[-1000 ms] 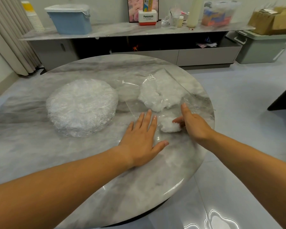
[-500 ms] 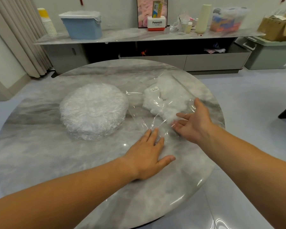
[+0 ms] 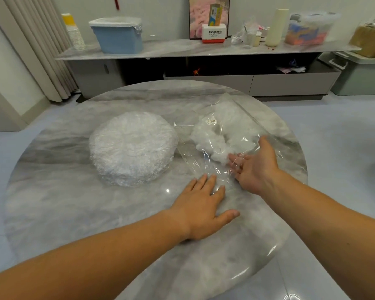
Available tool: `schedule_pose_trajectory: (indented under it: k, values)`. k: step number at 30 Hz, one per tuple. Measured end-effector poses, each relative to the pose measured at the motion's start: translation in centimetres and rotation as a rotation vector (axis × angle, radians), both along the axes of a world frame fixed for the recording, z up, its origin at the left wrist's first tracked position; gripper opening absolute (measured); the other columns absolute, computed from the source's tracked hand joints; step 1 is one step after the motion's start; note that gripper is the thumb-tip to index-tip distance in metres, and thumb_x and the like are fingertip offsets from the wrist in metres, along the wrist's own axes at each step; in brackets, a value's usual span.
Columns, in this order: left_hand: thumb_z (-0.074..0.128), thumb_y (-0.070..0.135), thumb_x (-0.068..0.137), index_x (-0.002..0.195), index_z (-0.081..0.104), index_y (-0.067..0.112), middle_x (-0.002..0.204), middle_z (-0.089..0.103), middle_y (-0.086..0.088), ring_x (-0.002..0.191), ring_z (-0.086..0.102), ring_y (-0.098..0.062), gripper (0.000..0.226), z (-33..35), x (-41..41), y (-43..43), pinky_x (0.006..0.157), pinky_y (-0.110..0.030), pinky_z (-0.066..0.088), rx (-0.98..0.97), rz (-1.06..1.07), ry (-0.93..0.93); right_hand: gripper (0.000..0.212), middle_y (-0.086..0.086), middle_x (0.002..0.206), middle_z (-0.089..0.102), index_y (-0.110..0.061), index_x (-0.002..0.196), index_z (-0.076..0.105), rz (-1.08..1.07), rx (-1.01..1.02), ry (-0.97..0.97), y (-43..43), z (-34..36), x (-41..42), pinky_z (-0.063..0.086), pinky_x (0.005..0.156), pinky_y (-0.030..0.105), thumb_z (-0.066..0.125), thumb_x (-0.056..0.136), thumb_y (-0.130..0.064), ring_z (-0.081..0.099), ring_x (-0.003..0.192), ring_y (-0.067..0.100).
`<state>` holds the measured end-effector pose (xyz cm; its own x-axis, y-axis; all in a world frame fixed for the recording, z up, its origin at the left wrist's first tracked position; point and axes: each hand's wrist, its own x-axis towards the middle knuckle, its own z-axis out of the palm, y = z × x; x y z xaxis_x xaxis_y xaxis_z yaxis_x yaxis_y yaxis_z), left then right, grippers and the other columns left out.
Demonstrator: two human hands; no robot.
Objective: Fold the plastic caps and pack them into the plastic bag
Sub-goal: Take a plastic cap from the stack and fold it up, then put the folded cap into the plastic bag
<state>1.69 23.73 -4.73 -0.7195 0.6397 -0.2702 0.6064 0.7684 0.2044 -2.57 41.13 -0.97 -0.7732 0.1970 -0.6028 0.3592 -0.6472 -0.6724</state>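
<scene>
A left hand [image 3: 200, 204] lies flat, fingers straight, pinning the mouth of a clear bag [image 3: 243, 126] to the table [image 3: 74, 202] while the open right hand [image 3: 254, 167], holding nothing, presses folded caps [image 3: 212, 139] inside; the slick film could slip free and spill them.

A round grey marble table [image 3: 74, 202] stands on a pale tiled floor [image 3: 333, 131], with a beige curtain [image 3: 37, 46] hanging at the far left. Behind it a long low sideboard [image 3: 182, 48] carries a stack of paper cups [image 3: 75, 33], a blue bin [image 3: 119, 38], a box marked Panasonic [image 3: 214, 34], a cream cylinder [image 3: 276, 28] and a clear lidded container [image 3: 307, 29]. At the far right a cardboard box [image 3: 370, 40] sits on a grey-green tub [image 3: 364, 76].
</scene>
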Motion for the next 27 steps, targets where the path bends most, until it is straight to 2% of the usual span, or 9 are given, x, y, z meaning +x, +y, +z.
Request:
schedule_pose_trajectory:
  k: [3,5,7,10,14,17,20,24,27]
  values:
    - [0.018,0.074,0.095,0.161,0.011,0.027,0.169,-0.009,-0.005,0.155,-0.014,-0.021,0.081,0.2,-0.3,-0.3,0.126,-0.043,-0.006,-0.011,-0.005,0.002,0.082,0.015,0.126,0.062,-0.002,0.135,0.046,-0.025,-0.019,0.019,0.6,0.0,0.7,0.050,0.080,0.035,0.039,0.094,-0.073,0.062,0.105,0.031]
    - [0.019,0.074,0.096,0.161,0.012,0.027,0.169,-0.007,-0.005,0.155,-0.014,-0.020,0.081,0.4,-0.5,-0.5,0.126,-0.043,-0.005,-0.012,-0.002,0.006,0.083,0.017,0.131,0.058,-0.002,0.148,0.035,-0.078,-0.015,0.035,1.4,0.1,1.5,0.050,0.090,0.041,0.044,0.096,-0.066,0.061,0.112,0.035]
    - [0.020,0.074,0.096,0.161,0.014,0.027,0.169,-0.006,-0.005,0.155,-0.013,-0.020,0.080,0.5,-0.5,-0.6,0.126,-0.042,-0.004,-0.012,0.000,0.016,0.077,0.018,0.136,0.054,-0.003,0.151,0.030,-0.127,-0.007,0.045,1.9,0.4,2.4,0.049,0.102,0.045,0.049,0.099,-0.056,0.060,0.119,0.038]
    - [0.023,0.072,0.096,0.159,0.018,0.029,0.169,-0.006,-0.005,0.155,-0.014,-0.018,0.077,0.6,-0.4,-1.1,0.126,-0.042,-0.001,0.015,-0.005,0.020,0.069,0.024,0.139,0.049,-0.009,0.154,0.027,-0.133,0.148,0.034,2.0,1.0,3.6,0.046,0.109,0.047,0.053,0.101,-0.046,0.060,0.118,0.040]
    - [0.028,0.072,0.096,0.154,0.024,0.028,0.169,-0.008,-0.003,0.154,-0.016,-0.014,0.073,0.9,0.0,-2.3,0.126,-0.043,0.005,0.103,-0.028,0.048,0.043,0.018,0.115,0.061,-0.014,0.135,0.049,-0.111,0.444,-0.041,1.4,1.6,4.8,0.055,0.098,0.042,0.054,0.100,-0.038,0.068,0.098,0.030]
    - [0.024,0.075,0.093,0.140,0.038,0.023,0.169,0.008,-0.004,0.156,-0.002,-0.015,0.071,2.0,0.2,-3.7,0.125,-0.041,0.011,0.202,0.040,0.097,0.037,0.005,0.093,0.056,-0.008,0.124,0.055,-0.092,0.692,0.018,0.8,2.3,5.4,0.052,0.073,0.034,0.051,0.098,-0.034,0.059,0.076,0.018]
    - [0.018,0.073,0.092,0.138,0.044,0.021,0.165,0.021,-0.009,0.154,0.012,-0.022,0.074,2.7,-0.2,-6.3,0.124,-0.039,0.013,0.182,0.188,0.218,0.026,0.003,0.086,0.059,-0.009,0.103,0.059,0.029,0.808,0.171,-1.4,3.4,6.0,0.046,0.066,0.032,0.051,0.100,-0.033,0.058,0.070,0.015]
    - [0.025,0.057,0.104,0.149,0.041,0.022,0.169,-0.004,-0.011,0.155,-0.010,-0.025,0.060,3.3,-1.5,-10.8,0.126,-0.040,-0.003,0.057,0.401,0.270,0.030,0.001,0.086,0.069,-0.009,0.090,0.066,0.355,0.914,0.330,-5.6,3.3,6.2,0.049,0.075,0.034,0.054,0.100,-0.034,0.063,0.076,0.014]
    - [0.021,0.057,0.104,0.148,0.045,0.022,0.169,-0.006,-0.011,0.155,-0.012,-0.025,0.061,3.5,-2.6,-13.4,0.124,-0.042,-0.005,-0.020,0.479,0.226,0.042,0.008,0.081,0.063,0.000,0.095,0.064,0.610,1.088,0.400,-8.1,2.3,6.4,0.046,0.073,0.034,0.050,0.101,-0.040,0.054,0.073,0.012]
